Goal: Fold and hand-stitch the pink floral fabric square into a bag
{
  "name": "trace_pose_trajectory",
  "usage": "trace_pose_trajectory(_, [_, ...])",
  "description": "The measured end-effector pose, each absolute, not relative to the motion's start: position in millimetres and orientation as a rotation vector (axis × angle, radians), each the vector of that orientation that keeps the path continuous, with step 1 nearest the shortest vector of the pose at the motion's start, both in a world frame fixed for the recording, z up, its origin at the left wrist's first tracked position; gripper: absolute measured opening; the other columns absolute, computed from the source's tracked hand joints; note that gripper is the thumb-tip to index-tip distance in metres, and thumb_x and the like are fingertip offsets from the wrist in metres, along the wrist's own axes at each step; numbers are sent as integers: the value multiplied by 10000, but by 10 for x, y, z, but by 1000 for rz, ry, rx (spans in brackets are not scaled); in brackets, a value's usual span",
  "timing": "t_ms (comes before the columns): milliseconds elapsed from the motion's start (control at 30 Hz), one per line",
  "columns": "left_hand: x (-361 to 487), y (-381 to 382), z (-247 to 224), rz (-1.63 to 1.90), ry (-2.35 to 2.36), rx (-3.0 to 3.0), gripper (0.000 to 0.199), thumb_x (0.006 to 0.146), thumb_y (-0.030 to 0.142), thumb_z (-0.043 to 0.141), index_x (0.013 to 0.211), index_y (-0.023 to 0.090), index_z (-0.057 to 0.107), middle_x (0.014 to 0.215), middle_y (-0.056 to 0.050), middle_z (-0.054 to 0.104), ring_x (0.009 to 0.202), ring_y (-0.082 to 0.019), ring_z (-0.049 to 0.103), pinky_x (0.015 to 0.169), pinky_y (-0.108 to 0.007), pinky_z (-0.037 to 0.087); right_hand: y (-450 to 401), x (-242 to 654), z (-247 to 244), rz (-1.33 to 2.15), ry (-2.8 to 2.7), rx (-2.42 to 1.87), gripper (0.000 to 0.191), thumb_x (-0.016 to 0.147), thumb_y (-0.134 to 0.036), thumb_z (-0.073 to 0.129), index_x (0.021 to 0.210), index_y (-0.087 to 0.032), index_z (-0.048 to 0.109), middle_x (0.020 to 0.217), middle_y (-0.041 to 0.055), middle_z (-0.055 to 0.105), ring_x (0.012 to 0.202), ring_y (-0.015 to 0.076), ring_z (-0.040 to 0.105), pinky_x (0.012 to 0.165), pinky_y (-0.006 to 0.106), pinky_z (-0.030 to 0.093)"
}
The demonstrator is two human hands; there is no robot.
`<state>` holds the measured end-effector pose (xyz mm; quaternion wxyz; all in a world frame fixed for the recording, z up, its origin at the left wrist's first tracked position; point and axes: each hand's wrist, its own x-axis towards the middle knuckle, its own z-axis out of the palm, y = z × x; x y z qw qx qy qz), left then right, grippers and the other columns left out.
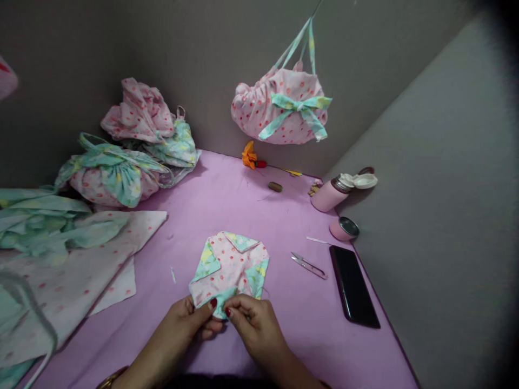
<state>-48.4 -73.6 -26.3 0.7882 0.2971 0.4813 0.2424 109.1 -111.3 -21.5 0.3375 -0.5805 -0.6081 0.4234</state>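
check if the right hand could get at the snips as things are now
Probably yes: the snips lie a short way off to its right, with only bare purple cover between. But the right hand is pinching the patterned cloth, so its fingers would likely need to let go first.

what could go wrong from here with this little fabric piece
The left hand and right hand pinch the near edge of the dotted fabric piece between their fingers. Its folded corners lie loose-looking, so one might shift if the cloth is tugged. The thread snips lie with their points towards the piece, so a sideways slide could perhaps snag it. The pink bottle stands with its lid flipped open; if knocked, it might spill any drink inside.
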Motion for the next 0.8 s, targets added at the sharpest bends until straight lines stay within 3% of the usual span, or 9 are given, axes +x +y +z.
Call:
trace_pose_trajectory(367, [-467,-727,-243,539,971,613,222,656,344,718,709,140,649,555,31,667,507,-85,560,507,-185,402,-1113,1075,-233,1052,-1653,-1529,150,850,-186,432,794,-186,571,685,-2,595,620,121,542,572,211,383])
trace_pose_trajectory(667, [-448,-714,-255,509,969,628,269,617,398,723,649,143,643,534,20,655,489,-90,556,498,-190,394,-1065,973,-84,961,-1945,-1609,185,827,-146,359,986,-183,445,666,26,595,555,154,541,493,232,359])
trace_pose_trajectory(800, [-451,-724,-256,502,983,660,280,619,407,715,625,144,621,521,19,638,486,-100,546,503,-204,386,-1029,935,-79,898,-2012,-1616,139,824,-161,373,877,-195,497,610,17,572,523,149,534,472,227,356])
